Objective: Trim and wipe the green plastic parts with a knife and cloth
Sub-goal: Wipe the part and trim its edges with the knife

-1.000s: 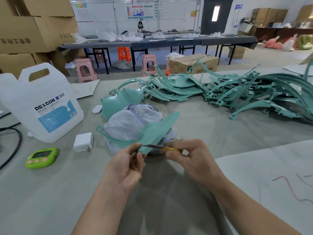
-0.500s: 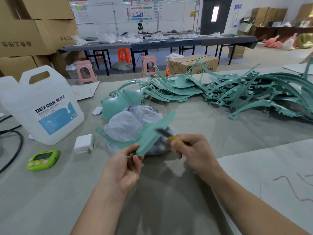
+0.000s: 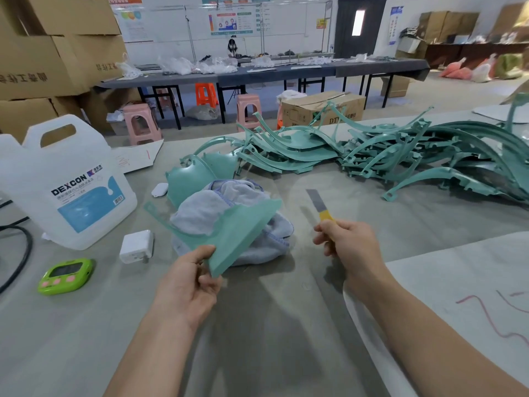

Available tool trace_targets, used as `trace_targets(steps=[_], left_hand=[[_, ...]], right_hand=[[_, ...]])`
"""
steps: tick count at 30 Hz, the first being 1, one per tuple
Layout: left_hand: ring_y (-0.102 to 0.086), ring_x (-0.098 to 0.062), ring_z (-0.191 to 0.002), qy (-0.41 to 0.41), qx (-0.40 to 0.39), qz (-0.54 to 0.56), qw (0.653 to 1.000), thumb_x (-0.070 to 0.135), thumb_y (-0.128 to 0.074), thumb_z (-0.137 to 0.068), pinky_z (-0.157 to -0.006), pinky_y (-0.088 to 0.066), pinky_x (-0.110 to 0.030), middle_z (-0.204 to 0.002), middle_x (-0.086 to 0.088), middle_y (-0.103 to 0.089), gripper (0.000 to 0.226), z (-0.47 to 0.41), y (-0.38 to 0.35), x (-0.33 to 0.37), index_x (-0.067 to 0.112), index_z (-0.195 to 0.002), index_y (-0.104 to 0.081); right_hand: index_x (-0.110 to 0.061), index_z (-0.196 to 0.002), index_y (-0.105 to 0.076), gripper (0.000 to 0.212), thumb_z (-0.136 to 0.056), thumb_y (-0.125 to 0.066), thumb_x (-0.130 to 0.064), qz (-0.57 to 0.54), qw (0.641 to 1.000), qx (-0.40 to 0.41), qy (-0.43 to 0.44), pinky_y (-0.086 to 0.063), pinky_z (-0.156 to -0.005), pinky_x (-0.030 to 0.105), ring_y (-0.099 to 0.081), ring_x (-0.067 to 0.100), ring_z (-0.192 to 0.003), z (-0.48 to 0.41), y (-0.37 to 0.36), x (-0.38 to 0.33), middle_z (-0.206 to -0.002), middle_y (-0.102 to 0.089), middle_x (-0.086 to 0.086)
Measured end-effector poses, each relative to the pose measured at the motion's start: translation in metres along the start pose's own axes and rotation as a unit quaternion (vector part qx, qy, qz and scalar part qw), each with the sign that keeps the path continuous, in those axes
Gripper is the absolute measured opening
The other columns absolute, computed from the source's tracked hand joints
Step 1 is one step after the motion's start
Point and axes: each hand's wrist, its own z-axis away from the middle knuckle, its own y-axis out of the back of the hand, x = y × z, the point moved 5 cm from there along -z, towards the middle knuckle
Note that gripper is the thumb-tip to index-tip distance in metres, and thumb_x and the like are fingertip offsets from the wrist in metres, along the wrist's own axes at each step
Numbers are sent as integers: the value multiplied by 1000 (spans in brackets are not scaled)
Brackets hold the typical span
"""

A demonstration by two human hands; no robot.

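Observation:
My left hand (image 3: 186,285) pinches the near corner of a flat, curved green plastic part (image 3: 240,233) and holds it up above the table. My right hand (image 3: 347,245) grips a knife (image 3: 320,206) by its yellow handle, with the grey blade pointing up and away, clear of the part. A crumpled grey-white cloth (image 3: 226,213) lies on the table just behind the held part. A large pile of green plastic parts (image 3: 386,156) spreads across the far right of the table. Two more green parts (image 3: 197,176) lie behind the cloth.
A white DEXCON jug (image 3: 65,181) stands at the left. Near it lie a white charger block (image 3: 136,246), a green timer (image 3: 67,276) and a black cable (image 3: 17,259). A white sheet (image 3: 458,296) covers the table at the right. Cardboard boxes, stools and long tables stand beyond.
My right hand has drawn the knife off the part's edge and away to the right, the blade now upright. My left hand still holds the part, now tilted slightly higher.

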Motion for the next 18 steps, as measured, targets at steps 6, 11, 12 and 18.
trace_targets(steps=[6,11,12,18], left_hand=[[-74,-12,-67,-182,70,-191,962,5,-55,-97,-59,-56,-27,-79,1,-78,18,-8,18,21,11,-92,-71],[-74,-22,-74,-203,52,-331,920,6,-59,-95,-69,-58,-33,-83,-5,-79,15,-7,19,23,9,-94,-74],[-74,-23,-73,-193,43,-322,926,5,-61,-95,-69,-58,-34,-84,-7,-79,15,-7,19,24,10,-93,-75],[-75,-27,-68,-82,-29,-175,981,4,-57,-90,-58,-60,-31,-92,-20,-77,18,4,32,47,1,-99,-73]], right_hand=[[-15,-78,-64,38,-89,-60,-52,430,902,46,25,-47,-65,34,-66,27,-78,-1,20,-4,-72,-68,-1],[-26,-130,-62,43,-91,-62,-45,507,852,119,51,-45,-81,37,-62,31,-114,8,40,-30,-124,-68,4],[-26,-134,-61,45,-92,-63,-42,496,856,119,78,-47,-87,38,-62,30,-116,12,35,-36,-126,-69,3],[-17,-126,-68,37,-90,-62,-16,373,895,-69,234,-47,-96,37,-62,29,-118,20,-72,-64,-126,-71,6]])
